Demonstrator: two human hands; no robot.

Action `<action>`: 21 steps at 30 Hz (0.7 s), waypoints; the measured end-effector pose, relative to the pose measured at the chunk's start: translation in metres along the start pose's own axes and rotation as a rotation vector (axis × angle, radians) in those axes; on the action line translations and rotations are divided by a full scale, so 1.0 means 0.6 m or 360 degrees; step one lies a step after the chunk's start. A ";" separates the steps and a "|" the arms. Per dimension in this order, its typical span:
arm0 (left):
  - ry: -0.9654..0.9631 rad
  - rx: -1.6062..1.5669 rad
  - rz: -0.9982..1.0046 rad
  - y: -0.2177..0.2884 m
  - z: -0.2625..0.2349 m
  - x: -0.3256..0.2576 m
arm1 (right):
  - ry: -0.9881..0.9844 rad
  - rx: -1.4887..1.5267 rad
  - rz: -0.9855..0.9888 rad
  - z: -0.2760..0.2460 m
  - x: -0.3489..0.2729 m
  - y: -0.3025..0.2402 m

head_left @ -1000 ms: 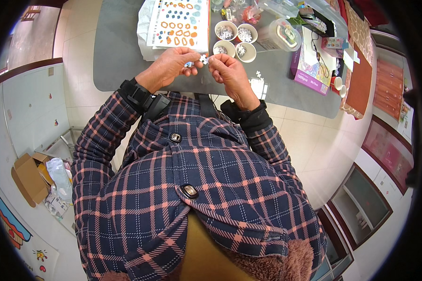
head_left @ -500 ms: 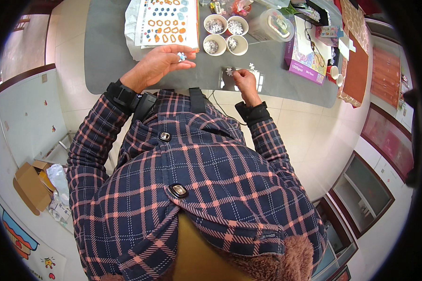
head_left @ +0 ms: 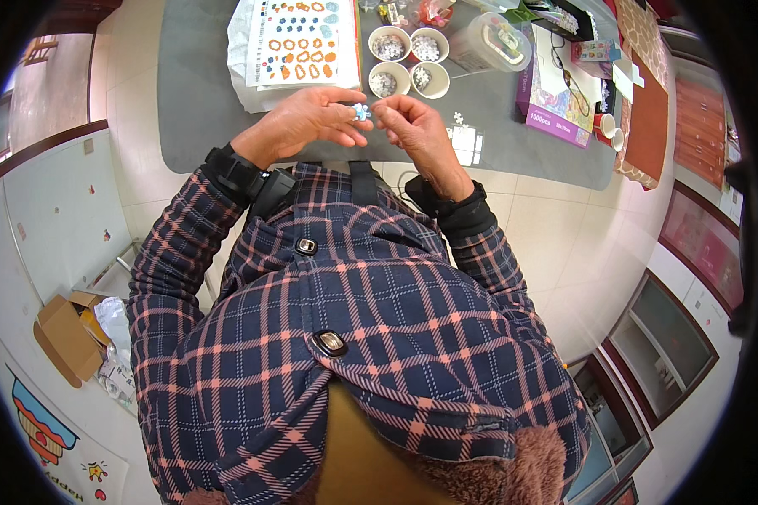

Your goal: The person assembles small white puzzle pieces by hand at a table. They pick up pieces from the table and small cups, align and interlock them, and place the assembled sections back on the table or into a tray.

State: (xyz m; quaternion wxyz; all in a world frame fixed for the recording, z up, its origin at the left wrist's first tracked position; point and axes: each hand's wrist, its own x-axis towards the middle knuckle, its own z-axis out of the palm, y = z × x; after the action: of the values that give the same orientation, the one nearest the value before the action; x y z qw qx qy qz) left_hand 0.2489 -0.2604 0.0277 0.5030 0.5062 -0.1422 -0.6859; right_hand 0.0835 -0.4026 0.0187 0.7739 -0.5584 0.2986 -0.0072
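Note:
My left hand (head_left: 316,119) is above the table's near edge, in front of the printed sheet. Between its thumb and fingers are light blue and white jigsaw puzzle pieces (head_left: 361,111); how many I cannot tell. Close beside them, my right hand (head_left: 419,135) has thumb and forefinger pinched together. Whatever that pinch holds is hidden. A pale puzzle piece (head_left: 458,118) lies on the dark tabletop just beyond my right hand, near a bright reflection.
Several paper cups (head_left: 384,83) of puzzle pieces stand together beyond my hands. Left of them is a sheet with printed coloured shapes (head_left: 301,50). To the right are a clear plastic tub (head_left: 495,44), a purple puzzle box (head_left: 556,130) with eyeglasses (head_left: 568,76), and red cups (head_left: 605,126).
My right hand has left the puzzle pieces on the table and come leftward, up to my left hand. The left hand has shifted slightly right, still holding light blue pieces.

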 end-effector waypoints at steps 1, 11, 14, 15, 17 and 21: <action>-0.0005 0.0014 -0.0017 0.001 0.002 -0.001 | 0.0037 -0.0022 0.0024 0.012 0.001 -0.006; -0.0022 -0.0193 -0.0071 -0.009 -0.010 -0.008 | 0.0117 -0.0547 -0.0678 0.024 0.007 0.006; 0.0025 -0.0164 0.0011 -0.016 -0.013 -0.002 | 0.0122 -0.0511 -0.0733 0.033 0.008 0.007; 0.0086 -0.0136 0.0015 -0.017 -0.014 -0.001 | 0.0120 -0.0420 -0.0654 0.036 0.006 0.008; 0.0128 -0.0182 0.0039 -0.018 -0.015 -0.001 | 0.0088 -0.0261 -0.0496 0.037 0.006 0.007; 0.0202 -0.0207 0.0003 -0.015 -0.012 -0.004 | 0.0074 -0.0067 -0.0268 0.030 0.012 0.008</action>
State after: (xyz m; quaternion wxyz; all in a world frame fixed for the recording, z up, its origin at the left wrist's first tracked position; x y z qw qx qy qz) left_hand 0.2499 -0.2521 0.0193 0.5435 0.5148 -0.0655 -0.6597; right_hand 0.0965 -0.3880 0.0150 0.7516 -0.5973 0.2686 -0.0789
